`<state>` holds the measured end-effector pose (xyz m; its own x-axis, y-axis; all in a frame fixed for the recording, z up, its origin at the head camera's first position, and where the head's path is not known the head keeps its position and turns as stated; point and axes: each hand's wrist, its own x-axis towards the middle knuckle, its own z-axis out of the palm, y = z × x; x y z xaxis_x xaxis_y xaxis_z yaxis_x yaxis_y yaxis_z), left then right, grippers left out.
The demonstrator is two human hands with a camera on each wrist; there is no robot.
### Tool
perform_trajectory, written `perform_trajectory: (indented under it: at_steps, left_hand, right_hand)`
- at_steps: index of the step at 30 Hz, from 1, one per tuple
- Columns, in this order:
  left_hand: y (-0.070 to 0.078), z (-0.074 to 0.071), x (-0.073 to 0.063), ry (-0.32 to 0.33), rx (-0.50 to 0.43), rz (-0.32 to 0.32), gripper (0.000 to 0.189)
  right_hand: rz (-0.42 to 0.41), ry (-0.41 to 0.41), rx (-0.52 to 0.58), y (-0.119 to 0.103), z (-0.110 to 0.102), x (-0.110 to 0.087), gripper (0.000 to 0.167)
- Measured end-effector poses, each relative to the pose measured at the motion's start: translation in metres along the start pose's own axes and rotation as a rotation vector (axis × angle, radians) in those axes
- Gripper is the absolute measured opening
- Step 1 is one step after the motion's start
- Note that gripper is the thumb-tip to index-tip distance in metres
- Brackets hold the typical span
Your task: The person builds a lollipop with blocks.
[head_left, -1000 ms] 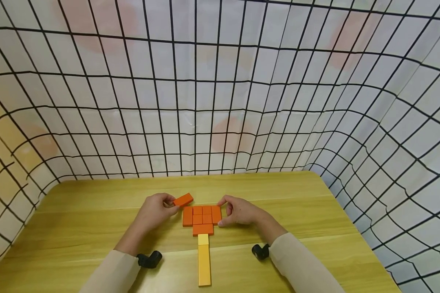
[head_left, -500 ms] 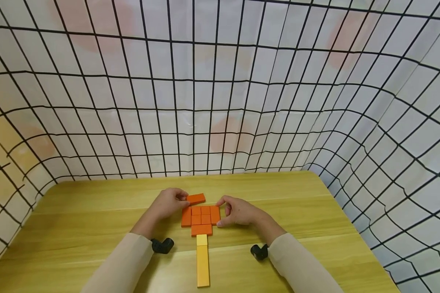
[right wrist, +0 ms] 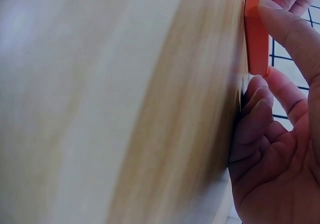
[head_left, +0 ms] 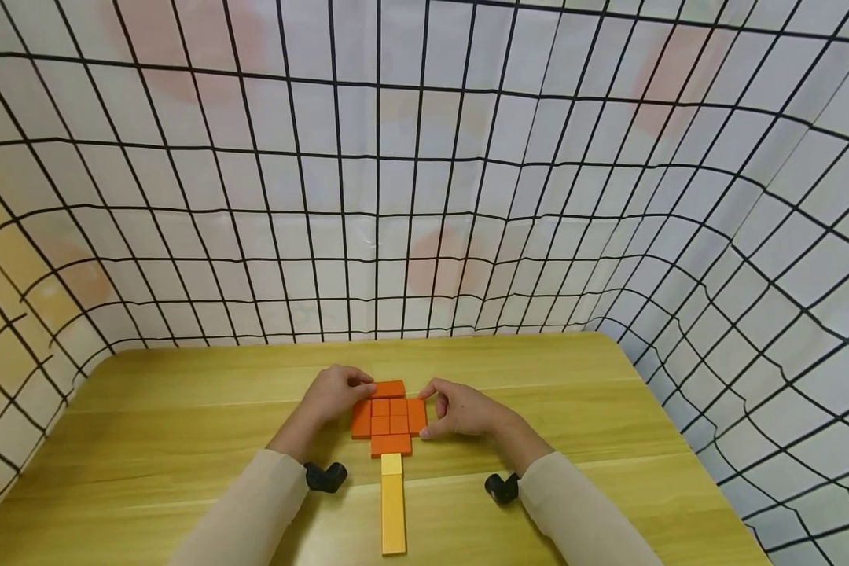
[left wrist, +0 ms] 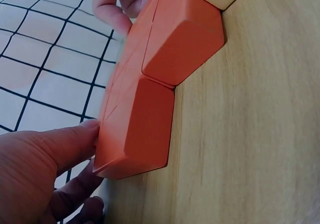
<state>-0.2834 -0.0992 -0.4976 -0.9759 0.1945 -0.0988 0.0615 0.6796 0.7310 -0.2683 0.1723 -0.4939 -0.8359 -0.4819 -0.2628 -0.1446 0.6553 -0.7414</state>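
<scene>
My left hand [head_left: 331,393] pinches the left end of an orange rectangular block [head_left: 391,389], which lies crosswise just beyond a flat group of orange blocks [head_left: 390,424]. That group has a tall block [head_left: 362,420] on its left, another on its right, small squares between them and a wide one at the near side. Thumb and index finger of my right hand [head_left: 463,410] span the right-hand orange block [head_left: 417,417], at its near and far ends. In the right wrist view the thumb [right wrist: 290,26] lies against an orange block [right wrist: 258,41].
A small yellow block [head_left: 391,464] and a long yellow-orange block [head_left: 394,515] run from the orange group toward me along the wooden table [head_left: 184,440]. A white sheet with black grid lines [head_left: 396,196] stands behind the table. Each wrist wears a black camera [head_left: 326,477].
My left hand has moved right with the orange block, which has turned from slanted to nearly straight and come close behind the group. My right hand stays put.
</scene>
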Motion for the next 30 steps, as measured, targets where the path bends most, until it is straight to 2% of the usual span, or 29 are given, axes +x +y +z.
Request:
perform_trajectory:
  at_steps: [15,30]
  left_hand:
    - [0.0072,0.002,-0.0051,-0.003,0.016,-0.005,0.024]
    - [0.0035,0.0051,-0.0036,0.005,0.013,0.008,0.023]
  right_hand:
    - [0.019,0.002,-0.007,0.0009,-0.0004,0.0014,0.052]
    - [0.008,0.004,-0.003,-0.0007,0.0003,-0.0002,0.052]
